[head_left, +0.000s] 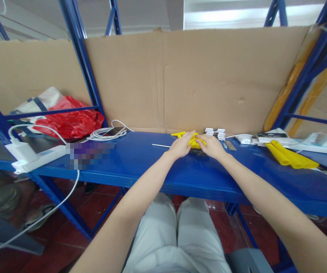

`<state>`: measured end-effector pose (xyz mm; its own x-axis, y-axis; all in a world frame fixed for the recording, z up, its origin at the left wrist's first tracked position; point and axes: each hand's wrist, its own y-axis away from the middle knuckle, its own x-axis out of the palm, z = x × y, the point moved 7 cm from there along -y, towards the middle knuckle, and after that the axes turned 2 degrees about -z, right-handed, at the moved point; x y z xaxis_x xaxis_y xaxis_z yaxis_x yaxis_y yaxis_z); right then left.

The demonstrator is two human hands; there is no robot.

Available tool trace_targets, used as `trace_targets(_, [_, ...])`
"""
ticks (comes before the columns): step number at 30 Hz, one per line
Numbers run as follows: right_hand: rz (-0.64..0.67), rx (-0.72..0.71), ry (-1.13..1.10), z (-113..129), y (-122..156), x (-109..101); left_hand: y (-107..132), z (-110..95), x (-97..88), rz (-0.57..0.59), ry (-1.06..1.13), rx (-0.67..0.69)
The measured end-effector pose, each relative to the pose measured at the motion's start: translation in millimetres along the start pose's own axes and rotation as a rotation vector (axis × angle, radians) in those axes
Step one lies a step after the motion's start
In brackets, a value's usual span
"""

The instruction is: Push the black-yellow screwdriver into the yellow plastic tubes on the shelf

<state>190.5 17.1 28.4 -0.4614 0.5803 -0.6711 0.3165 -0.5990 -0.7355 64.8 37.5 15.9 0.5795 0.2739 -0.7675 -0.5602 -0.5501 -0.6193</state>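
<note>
Both hands meet over a bright yellow piece (194,141) on the blue shelf top (140,159). Its kind is unclear, because fingers cover much of it. My left hand (181,146) lies on its left side, fingers closed over it and reaching forward. From the right, my right hand (211,146) grips the same piece, thumb and fingers bent in. A dark flat thing (199,152) shows beneath the yellow piece, mostly hidden. Just left of my left hand lies a thin metal rod (160,145); its other end is hidden.
A white stack (216,133) stands behind my right hand, and rolled yellow sheets (291,154) lie farther right. Leftward are a coiled white cable (106,133), a red plastic bag (72,118) and a power strip (44,158). Cardboard (203,79) walls the back.
</note>
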Motion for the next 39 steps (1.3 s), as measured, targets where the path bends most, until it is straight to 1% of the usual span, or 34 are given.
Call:
trace_targets(3, [-0.154, 0.066, -0.04, -11.5, -0.9, -11.5, 0.9, -1.6, 1.1, 0.021, 0.006, 0.01])
trace_targets(7, [-0.372, 0.209, -0.155, -39.8, 3.1, -27.0, 2.9, -11.4, -0.9, 0.066, -0.005, 0.055])
trace_targets(10, [-0.464, 0.354, -0.252, -65.7, 7.9, -29.9, 3.9, -18.5, -3.8, 0.105, -0.039, 0.052])
trace_targets(13, [-0.524, 0.479, -0.367, -86.1, 12.1, -26.0, 5.0, -25.7, -5.8, 0.137, -0.089, 0.042])
trace_targets(16, [-0.553, 0.555, -0.495, -95.6, 13.8, -19.4, 7.4, -36.0, -4.5, 0.171, -0.13, 0.069])
trace_targets(21, [-0.597, 0.66, -0.671, -101.5, 17.1, -13.5, 13.2, -55.2, 5.4, 0.253, -0.185, 0.169])
trace_targets(26, [-0.659, 0.714, -0.76, -108.0, 20.9, -11.3, 16.1, -62.3, 10.5, 0.291, -0.196, 0.22])
trace_targets(35, [-0.587, 0.741, -0.87, -119.0, 22.2, -0.2, 13.9, -60.1, 13.7, 0.24, -0.152, 0.228])
trace_targets(39, [-0.526, 0.727, -0.949, -115.9, 20.1, 3.1, 13.2, -60.5, 15.0, 0.228, -0.135, 0.25])
